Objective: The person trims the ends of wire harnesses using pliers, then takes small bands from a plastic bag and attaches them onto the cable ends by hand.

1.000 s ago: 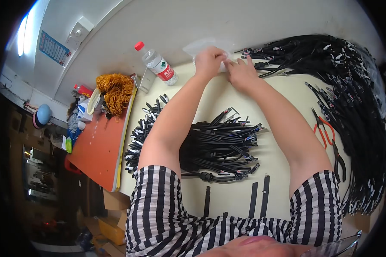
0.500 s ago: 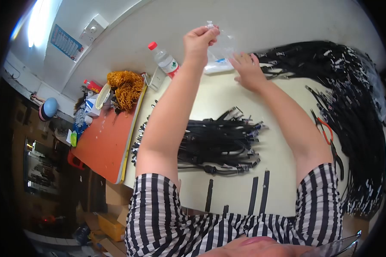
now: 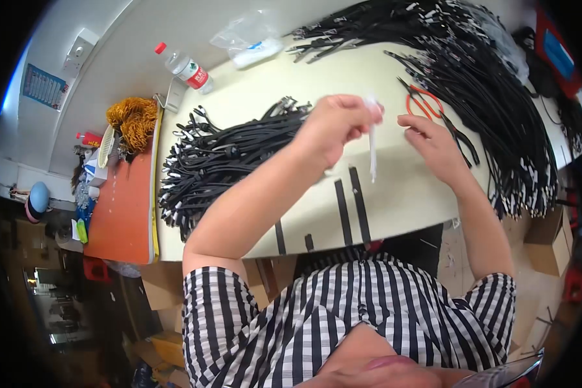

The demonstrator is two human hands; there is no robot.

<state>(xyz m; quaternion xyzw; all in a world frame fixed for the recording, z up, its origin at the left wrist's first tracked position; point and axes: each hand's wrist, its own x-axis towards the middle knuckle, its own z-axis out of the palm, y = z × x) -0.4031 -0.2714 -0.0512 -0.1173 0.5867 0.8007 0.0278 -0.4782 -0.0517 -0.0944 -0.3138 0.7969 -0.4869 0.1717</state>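
Between the thumb and fingers of my left hand point(image 3: 343, 126) is a thin white strip point(image 3: 373, 155), which hangs down over the table. Its top end is blurred and partly covered by the fingers. A short way to the right, my right hand point(image 3: 435, 147) is held with its fingers loosely bent and apart, nothing visible in them. Behind it lie red-handled pliers point(image 3: 427, 103) and a dark-handled tool point(image 3: 460, 139). A bundle of black cords point(image 3: 233, 152) with light tips rests to the left, partly behind my left forearm.
A clear plastic bag point(image 3: 249, 45) and a water bottle point(image 3: 186, 70) stand along the wall. More black cords point(image 3: 459, 71) cover the back and right of the table. Black strips point(image 3: 359, 205) are on the near edge. An orange surface point(image 3: 123, 216) with orange cords point(image 3: 132, 123) adjoins at left.
Both hands have come back from the plastic bag toward the near part of the table. My left hand now shows a white strip hanging from it. The view has shifted too.
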